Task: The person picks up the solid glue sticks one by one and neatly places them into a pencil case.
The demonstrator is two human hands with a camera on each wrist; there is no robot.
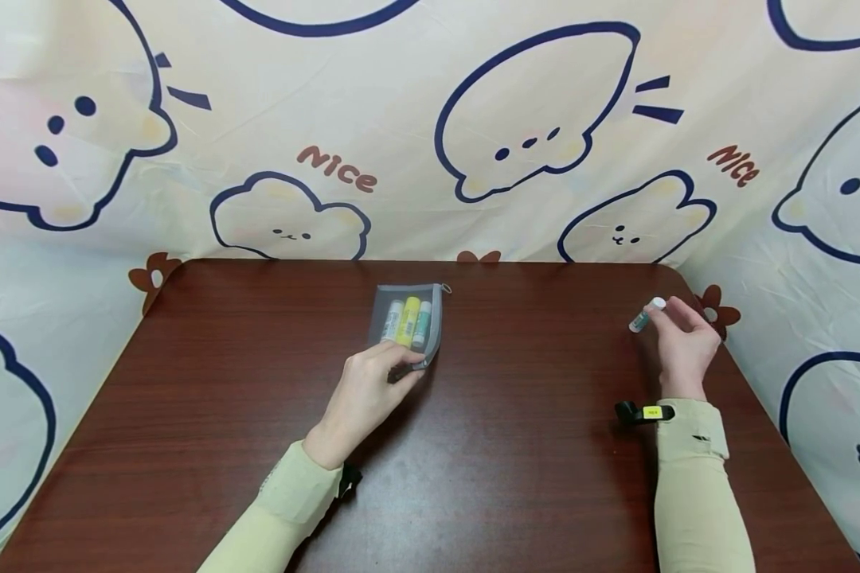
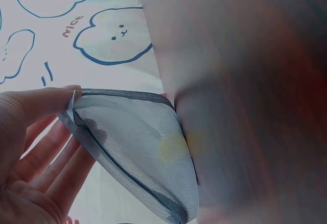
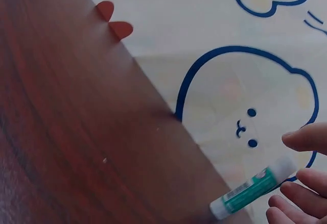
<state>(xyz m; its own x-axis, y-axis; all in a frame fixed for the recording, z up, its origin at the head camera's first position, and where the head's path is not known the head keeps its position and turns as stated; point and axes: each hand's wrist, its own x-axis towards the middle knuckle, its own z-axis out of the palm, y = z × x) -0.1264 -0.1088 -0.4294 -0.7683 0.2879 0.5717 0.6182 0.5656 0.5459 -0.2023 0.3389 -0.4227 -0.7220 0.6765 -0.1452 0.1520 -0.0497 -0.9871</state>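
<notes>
My left hand [image 1: 373,390] pinches the near edge of a grey mesh zipper pouch [image 1: 390,292] between thumb and fingers. Close up in the left wrist view, the mesh pouch [image 2: 135,132] bulges away from the thumb. Through the mesh in the head view show a white stick [image 1: 392,320], a yellow stick [image 1: 408,321] and a green stick [image 1: 421,324]. Near the table's right edge, my right hand [image 1: 688,346] surrounds the white cap of a green-and-white glue stick [image 3: 250,191]. In the right wrist view a gap shows between thumb and cap; the fingers lie close beside it.
The dark brown wooden table [image 1: 516,446] has rounded far corners. A patterned cloth [image 1: 401,95] with cartoon figures hangs behind it and along both sides. A black strap with a yellow label [image 1: 652,412] sits on my right wrist.
</notes>
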